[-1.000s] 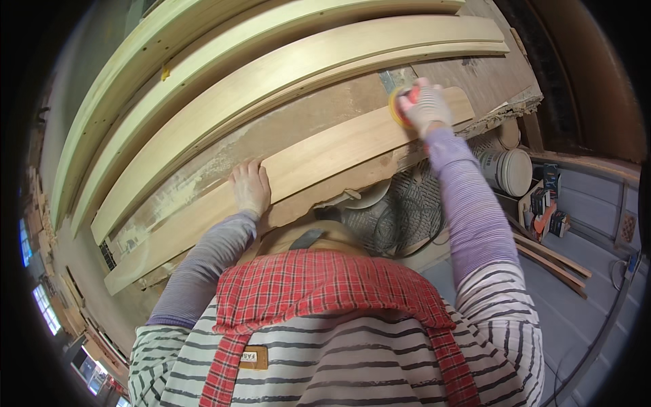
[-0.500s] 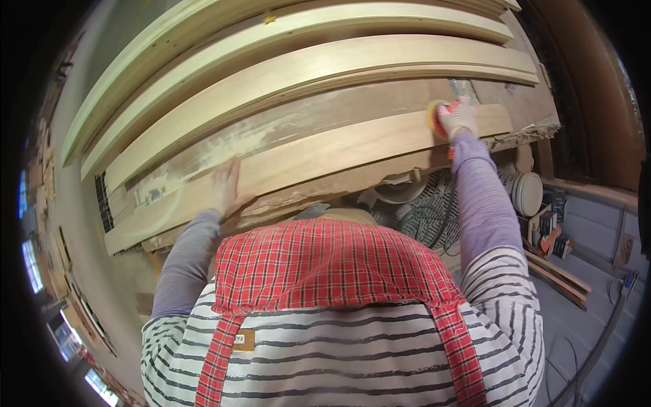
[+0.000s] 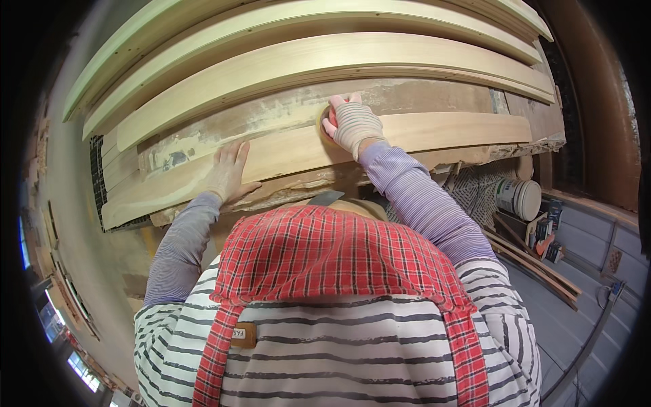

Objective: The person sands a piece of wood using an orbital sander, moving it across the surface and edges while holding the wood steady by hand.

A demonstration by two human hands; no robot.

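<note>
A long pale wooden board [image 3: 447,131] lies lengthwise along the near edge of the workbench. My right hand [image 3: 354,125], in a light glove, grips a red sander [image 3: 330,122] with a yellowish round pad, which rests on the board near its middle. The glove hides most of the tool. Farther left, my left hand [image 3: 228,172] presses flat on the same board, fingers spread and thumb reaching over the near edge. Light dust or a pale patch shows on the board beyond that hand.
Stacks of similar boards [image 3: 325,54] fill the far side of the worn workbench [image 3: 434,98]. At the right below the bench stand a white bucket [image 3: 521,198] and some wood strips [image 3: 542,268]. A cable [image 3: 597,339] runs along the grey floor at lower right.
My right hand has slid the sander leftward along the board, from near its right end to about the middle. My left hand stays on the board.
</note>
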